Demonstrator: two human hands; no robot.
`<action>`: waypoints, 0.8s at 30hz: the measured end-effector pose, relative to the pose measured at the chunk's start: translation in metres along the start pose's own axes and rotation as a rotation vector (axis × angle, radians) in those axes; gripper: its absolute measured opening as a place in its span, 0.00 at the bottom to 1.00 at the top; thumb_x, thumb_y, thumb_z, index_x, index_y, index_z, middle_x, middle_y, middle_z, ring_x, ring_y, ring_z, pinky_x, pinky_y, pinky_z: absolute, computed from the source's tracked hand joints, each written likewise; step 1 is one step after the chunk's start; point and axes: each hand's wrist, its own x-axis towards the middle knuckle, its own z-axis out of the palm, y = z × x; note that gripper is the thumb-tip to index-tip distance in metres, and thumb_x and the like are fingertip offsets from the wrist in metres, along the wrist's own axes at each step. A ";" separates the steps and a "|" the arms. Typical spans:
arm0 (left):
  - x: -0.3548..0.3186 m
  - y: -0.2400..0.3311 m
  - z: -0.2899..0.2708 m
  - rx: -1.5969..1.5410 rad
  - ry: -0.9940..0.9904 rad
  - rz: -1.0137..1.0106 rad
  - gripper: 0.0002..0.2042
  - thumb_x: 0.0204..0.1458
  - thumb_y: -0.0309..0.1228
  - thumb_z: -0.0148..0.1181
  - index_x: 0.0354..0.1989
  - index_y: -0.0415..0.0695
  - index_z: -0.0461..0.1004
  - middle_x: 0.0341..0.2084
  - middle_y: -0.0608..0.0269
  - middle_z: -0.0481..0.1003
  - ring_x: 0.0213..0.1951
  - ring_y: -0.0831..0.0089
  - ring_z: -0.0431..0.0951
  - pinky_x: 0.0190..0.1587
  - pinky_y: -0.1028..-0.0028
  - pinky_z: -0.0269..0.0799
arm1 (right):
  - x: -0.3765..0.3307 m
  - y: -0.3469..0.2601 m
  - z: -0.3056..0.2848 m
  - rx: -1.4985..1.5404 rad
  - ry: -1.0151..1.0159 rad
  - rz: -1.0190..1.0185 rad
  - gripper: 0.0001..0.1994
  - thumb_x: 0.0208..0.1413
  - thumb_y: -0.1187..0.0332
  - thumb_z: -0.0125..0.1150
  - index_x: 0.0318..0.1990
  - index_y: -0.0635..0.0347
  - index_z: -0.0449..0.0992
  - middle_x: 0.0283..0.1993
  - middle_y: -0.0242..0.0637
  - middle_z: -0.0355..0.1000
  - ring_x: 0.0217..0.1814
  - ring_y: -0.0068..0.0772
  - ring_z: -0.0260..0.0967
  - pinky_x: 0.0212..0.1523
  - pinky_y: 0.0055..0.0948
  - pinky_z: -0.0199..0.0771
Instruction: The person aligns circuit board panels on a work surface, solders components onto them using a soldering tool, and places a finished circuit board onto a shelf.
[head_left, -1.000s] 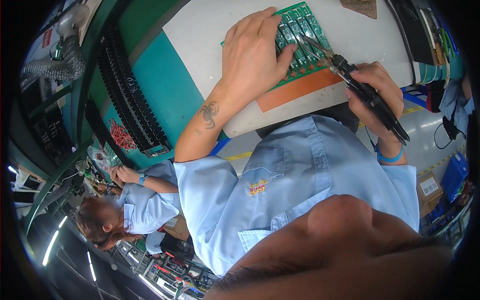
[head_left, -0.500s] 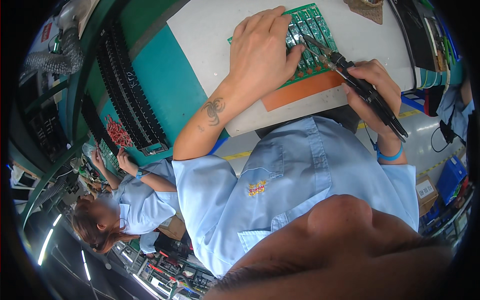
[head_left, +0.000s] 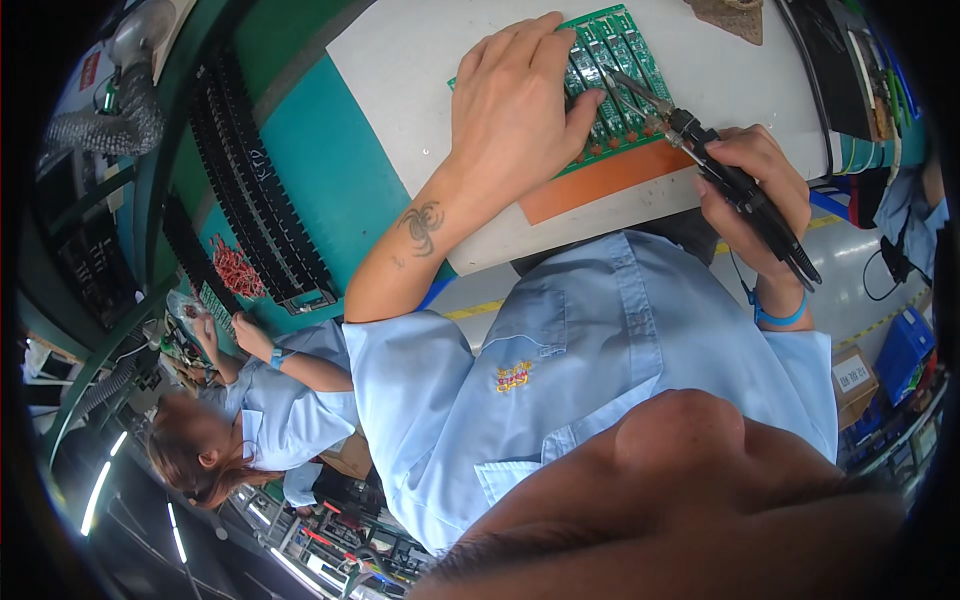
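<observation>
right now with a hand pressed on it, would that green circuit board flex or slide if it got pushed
The green circuit board looks thin, flat and rigid, so it would probably stay stiff rather than flop. It seems light, so it would likely slide on the orange mat if the left hand let go. Its small parts near the soldering iron look fragile.

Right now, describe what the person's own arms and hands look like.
Both hands are bare, no gloves. The left forearm carries a dark spider-shaped tattoo. The right wrist wears a blue wristband with a thin blue cord. Light blue short sleeves end above the elbows.
</observation>
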 end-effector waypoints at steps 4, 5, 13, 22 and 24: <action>0.000 -0.001 0.001 -0.014 0.011 0.003 0.25 0.54 0.34 0.65 0.56 0.29 0.72 0.58 0.38 0.74 0.60 0.48 0.75 0.66 0.59 0.66 | -0.001 -0.002 -0.001 0.011 0.003 0.012 0.20 0.42 0.83 0.70 0.47 0.66 0.82 0.39 0.43 0.80 0.37 0.36 0.73 0.43 0.29 0.74; -0.001 -0.001 0.001 -0.018 0.015 0.004 0.25 0.54 0.34 0.65 0.56 0.29 0.72 0.58 0.38 0.74 0.60 0.48 0.75 0.66 0.59 0.66 | -0.002 -0.002 -0.001 0.014 0.004 0.015 0.20 0.42 0.83 0.69 0.47 0.66 0.82 0.39 0.43 0.80 0.37 0.36 0.73 0.43 0.29 0.74; -0.002 -0.002 0.003 -0.006 0.032 0.009 0.25 0.54 0.34 0.65 0.56 0.30 0.72 0.59 0.39 0.74 0.60 0.48 0.74 0.66 0.58 0.65 | -0.003 -0.007 -0.001 0.008 0.007 0.012 0.20 0.41 0.84 0.69 0.47 0.67 0.82 0.38 0.43 0.79 0.37 0.37 0.73 0.43 0.29 0.74; 0.000 0.010 -0.022 0.100 -0.041 -0.018 0.25 0.54 0.34 0.65 0.56 0.29 0.73 0.58 0.38 0.75 0.60 0.48 0.75 0.67 0.56 0.64 | 0.002 -0.009 0.004 0.030 0.003 -0.022 0.21 0.41 0.84 0.69 0.47 0.67 0.82 0.37 0.43 0.79 0.37 0.37 0.73 0.42 0.29 0.74; 0.000 0.014 -0.031 0.125 -0.108 -0.063 0.25 0.54 0.34 0.65 0.56 0.29 0.73 0.58 0.38 0.75 0.60 0.48 0.75 0.67 0.55 0.64 | 0.003 -0.009 0.007 0.022 -0.010 -0.025 0.21 0.41 0.83 0.69 0.47 0.67 0.82 0.37 0.43 0.79 0.37 0.37 0.73 0.42 0.29 0.74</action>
